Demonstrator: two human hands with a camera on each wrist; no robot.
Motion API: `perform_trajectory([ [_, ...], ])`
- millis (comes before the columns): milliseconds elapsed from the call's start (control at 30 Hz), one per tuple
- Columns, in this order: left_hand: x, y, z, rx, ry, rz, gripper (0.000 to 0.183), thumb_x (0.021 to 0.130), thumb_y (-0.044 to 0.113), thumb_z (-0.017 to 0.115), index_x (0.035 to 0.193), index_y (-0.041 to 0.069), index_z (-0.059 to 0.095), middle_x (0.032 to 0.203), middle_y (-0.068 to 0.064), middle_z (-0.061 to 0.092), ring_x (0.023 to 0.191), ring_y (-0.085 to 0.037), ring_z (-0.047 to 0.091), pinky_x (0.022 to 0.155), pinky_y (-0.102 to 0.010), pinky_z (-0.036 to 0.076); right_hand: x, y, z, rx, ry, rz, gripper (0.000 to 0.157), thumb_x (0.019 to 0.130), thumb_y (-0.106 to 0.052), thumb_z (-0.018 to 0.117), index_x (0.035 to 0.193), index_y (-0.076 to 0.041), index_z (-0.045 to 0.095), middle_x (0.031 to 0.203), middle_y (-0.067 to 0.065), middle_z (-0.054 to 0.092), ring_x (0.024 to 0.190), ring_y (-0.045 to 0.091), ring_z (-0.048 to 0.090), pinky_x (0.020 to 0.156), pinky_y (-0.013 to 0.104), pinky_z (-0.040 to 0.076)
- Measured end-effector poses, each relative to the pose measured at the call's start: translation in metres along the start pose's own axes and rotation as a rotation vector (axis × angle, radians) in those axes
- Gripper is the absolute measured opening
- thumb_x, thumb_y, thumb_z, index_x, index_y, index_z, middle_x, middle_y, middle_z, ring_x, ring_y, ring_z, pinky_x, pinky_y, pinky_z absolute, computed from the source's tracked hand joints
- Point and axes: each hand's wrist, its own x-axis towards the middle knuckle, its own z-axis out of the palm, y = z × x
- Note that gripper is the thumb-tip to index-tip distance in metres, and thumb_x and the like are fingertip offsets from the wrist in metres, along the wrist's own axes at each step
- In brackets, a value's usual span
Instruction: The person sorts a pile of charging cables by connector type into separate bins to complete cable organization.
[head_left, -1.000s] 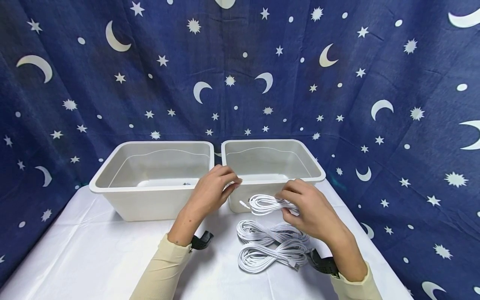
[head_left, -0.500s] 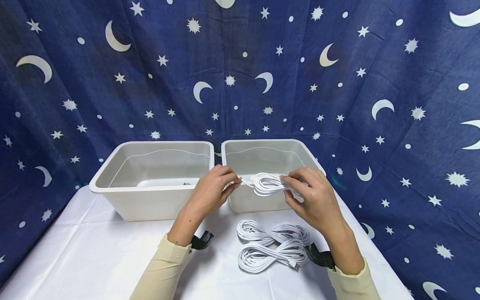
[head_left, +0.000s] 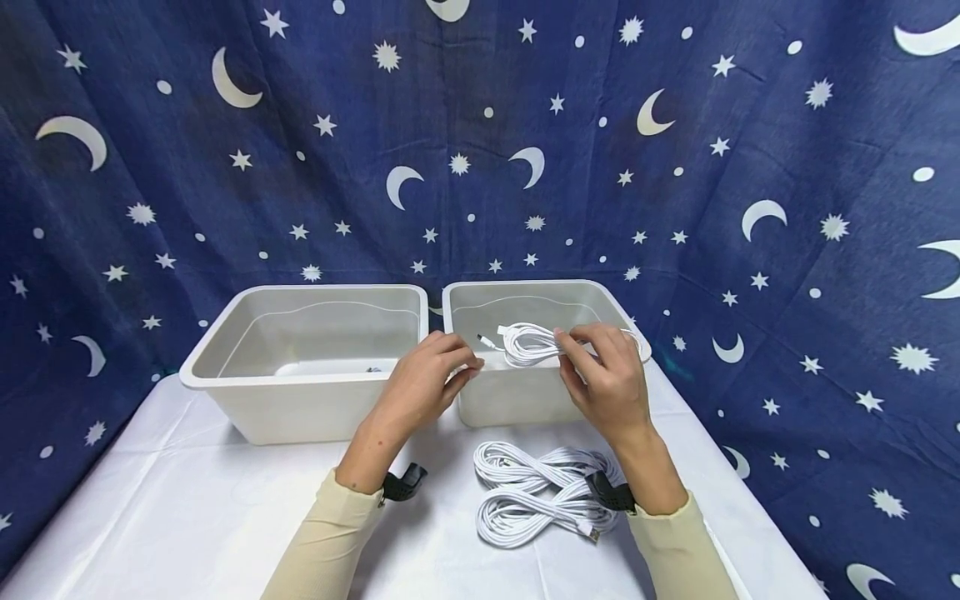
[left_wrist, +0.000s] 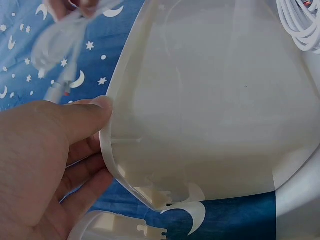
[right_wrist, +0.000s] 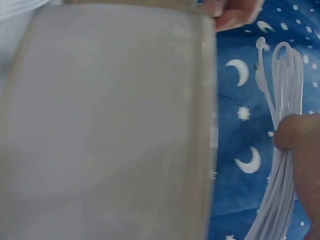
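Note:
My left hand (head_left: 429, 377) pinches the near left rim of the right-hand white plastic bin (head_left: 517, 402); in the left wrist view the thumb (left_wrist: 92, 117) lies on the lip and the fingers sit beneath it. Held in my right hand (head_left: 609, 377) is a coiled white USB cable (head_left: 525, 343), above that bin's near rim. Its loose plug end points left toward the left hand. The right wrist view has the cable (right_wrist: 286, 85) pinched under the thumb (right_wrist: 292, 132), its loops hanging on both sides of the grip.
On the white tablecloth in front of the bin lie two more coiled white cables (head_left: 517, 517), one behind the other. A second white bin (head_left: 300, 408) stands close to the left, with something small and dark on its floor. A starry blue curtain (head_left: 480, 225) hangs behind.
My right hand has raised the coiled cable from before the right bin's front wall up over its rim, moving away from me. The left hand has stayed on the rim.

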Motion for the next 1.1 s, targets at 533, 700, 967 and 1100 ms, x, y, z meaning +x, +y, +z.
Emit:
perform_trajectory([
  [533,-0.001,0.000,0.001,-0.003,0.015,0.002,0.007,0.097,0.013,0.079,0.100,0.019,0.080,0.102,0.006,0.070,0.100,-0.015,0.063,0.089,-0.034,0.055,-0.014,0.008,0.013,0.036,-0.079,0.122,0.025,0.085,0.005,0.076,0.109,-0.002,0.079,0.101,0.014,0.069,0.093,0.037,0.063,0.079,0.052,0.048],
  [700,-0.001,0.000,0.001,-0.003,0.017,0.002,0.007,0.097,0.013,0.079,0.100,0.019,0.080,0.101,0.007,0.070,0.099,-0.015,0.063,0.087,-0.034,0.055,-0.012,0.006,0.011,0.066,-0.073,0.133,0.022,0.084,0.004,0.076,0.105,-0.002,0.079,0.099,0.013,0.070,0.091,0.037,0.063,0.078,0.051,0.048],
  [967,-0.001,0.000,0.000,-0.005,0.015,0.002,0.006,0.098,0.013,0.079,0.100,0.019,0.080,0.102,0.007,0.070,0.100,-0.015,0.063,0.088,-0.033,0.054,-0.009,0.002,0.004,0.085,-0.113,0.158,0.019,0.083,0.002,0.077,0.102,-0.002,0.078,0.097,0.011,0.069,0.090,0.033,0.064,0.082,0.047,0.051],
  [1100,-0.001,0.000,0.000,-0.006,0.016,0.004,0.007,0.097,0.013,0.079,0.100,0.019,0.080,0.102,0.006,0.070,0.100,-0.015,0.063,0.088,-0.034,0.054,-0.007,-0.003,0.000,0.100,-0.174,0.178,0.017,0.084,0.001,0.077,0.100,-0.003,0.078,0.097,0.009,0.069,0.092,0.030,0.064,0.083,0.044,0.053],
])
